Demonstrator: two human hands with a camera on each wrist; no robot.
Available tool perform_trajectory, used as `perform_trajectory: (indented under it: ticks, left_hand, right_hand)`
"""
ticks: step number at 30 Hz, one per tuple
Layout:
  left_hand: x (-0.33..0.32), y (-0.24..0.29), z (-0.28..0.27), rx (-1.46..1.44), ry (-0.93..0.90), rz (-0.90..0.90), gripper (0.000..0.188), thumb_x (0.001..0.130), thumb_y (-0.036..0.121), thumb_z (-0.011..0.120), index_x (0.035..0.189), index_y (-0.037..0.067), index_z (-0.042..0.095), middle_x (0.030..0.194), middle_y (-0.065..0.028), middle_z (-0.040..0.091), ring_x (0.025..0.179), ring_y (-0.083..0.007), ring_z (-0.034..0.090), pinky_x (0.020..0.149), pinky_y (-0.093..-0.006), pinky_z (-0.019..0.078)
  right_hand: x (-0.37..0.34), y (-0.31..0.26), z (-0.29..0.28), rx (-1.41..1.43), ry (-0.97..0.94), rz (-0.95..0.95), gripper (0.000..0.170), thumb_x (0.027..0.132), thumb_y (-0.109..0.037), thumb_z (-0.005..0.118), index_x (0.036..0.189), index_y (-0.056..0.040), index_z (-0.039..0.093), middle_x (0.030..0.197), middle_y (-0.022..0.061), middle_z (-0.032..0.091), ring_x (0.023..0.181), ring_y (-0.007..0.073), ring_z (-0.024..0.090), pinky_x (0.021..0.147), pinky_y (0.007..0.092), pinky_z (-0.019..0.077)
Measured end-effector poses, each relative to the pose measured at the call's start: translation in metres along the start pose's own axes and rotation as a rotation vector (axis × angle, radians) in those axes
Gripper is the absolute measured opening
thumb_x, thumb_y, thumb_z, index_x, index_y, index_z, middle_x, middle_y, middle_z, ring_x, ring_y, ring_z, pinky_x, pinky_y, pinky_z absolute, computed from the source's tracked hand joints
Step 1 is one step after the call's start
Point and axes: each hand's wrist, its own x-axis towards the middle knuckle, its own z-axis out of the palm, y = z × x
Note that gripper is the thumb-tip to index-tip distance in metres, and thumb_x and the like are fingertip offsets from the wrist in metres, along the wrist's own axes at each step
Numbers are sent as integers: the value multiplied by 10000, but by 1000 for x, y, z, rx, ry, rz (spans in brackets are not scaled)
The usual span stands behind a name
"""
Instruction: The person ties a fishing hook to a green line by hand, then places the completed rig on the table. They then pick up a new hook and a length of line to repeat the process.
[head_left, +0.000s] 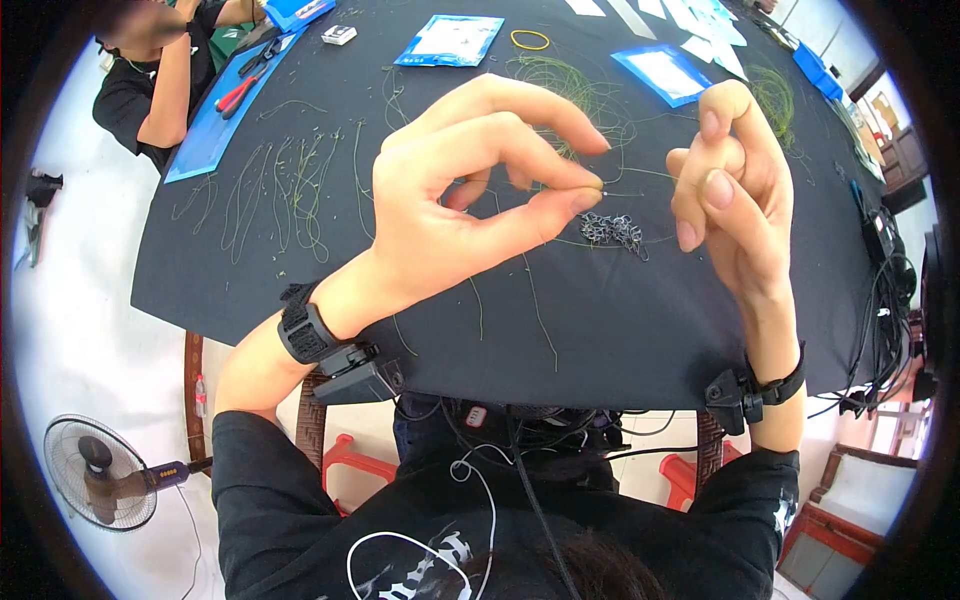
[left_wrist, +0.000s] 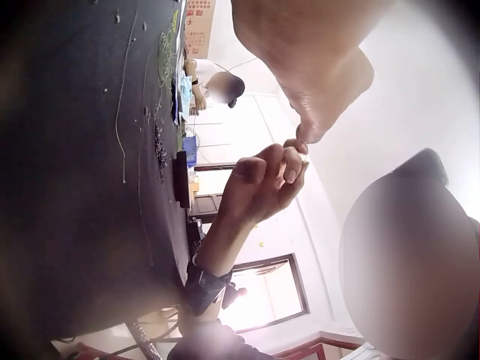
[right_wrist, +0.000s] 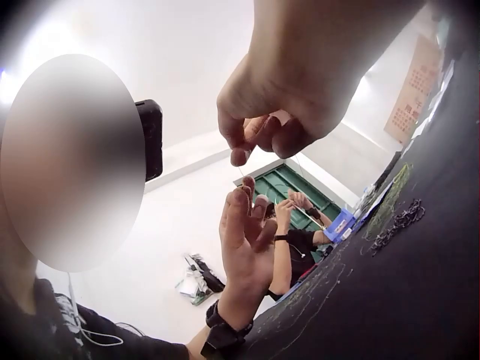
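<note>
In the head view, my left hand (head_left: 440,190) pinches a thin green line between thumb and index finger, with a tiny bright bit showing at the tips; its other fingers are bent. Facing it, my right hand (head_left: 745,185) has curled fingers with the thumb across the front, and fine green line runs to its fingers; how it grips the line I cannot tell. Both hands are raised above the black table (head_left: 450,330). Below the gap between them lies a heap of small dark metal pieces (head_left: 613,232). Tangled green line (head_left: 570,90) spreads behind the hands.
Cut green strands (head_left: 290,200) lie at the left of the table. Blue-and-white packets (head_left: 450,40) and a yellow ring (head_left: 530,40) sit farther back. Red-handled pliers (head_left: 238,97) rest on a blue sheet (head_left: 200,140), near another person (head_left: 165,100). Black cables (head_left: 880,300) hang at the right edge.
</note>
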Motion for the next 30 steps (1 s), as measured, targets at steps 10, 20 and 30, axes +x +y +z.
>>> perform_trajectory:
  ticks: [10,20,30]
  left_hand:
    - [0,-1,1,-21,-32,82,167,677,-76,690,802,6,614,971,-190,625,856,-193,598,725,-271,476]
    - [0,-2,1,-37,-21,83,166,677,-46,704,792,32,615,932,-157,653,739,-151,561,636,-247,436]
    - [2,2,1,-16,-13,116,166,687,-47,698,805,39,616,863,-130,665,726,-135,548,619,-232,410]
  right_hand:
    - [0,5,4,94,-93,-75,261,832,-33,549,1038,-35,387,624,62,558,551,117,537,537,222,399]
    - [0,6,5,80,-117,-73,240,841,-38,545,1022,-42,387,618,66,557,551,119,537,541,224,400]
    - [-1,5,7,38,-86,-4,196,849,-33,550,1000,-32,426,642,50,566,584,104,543,557,220,409]
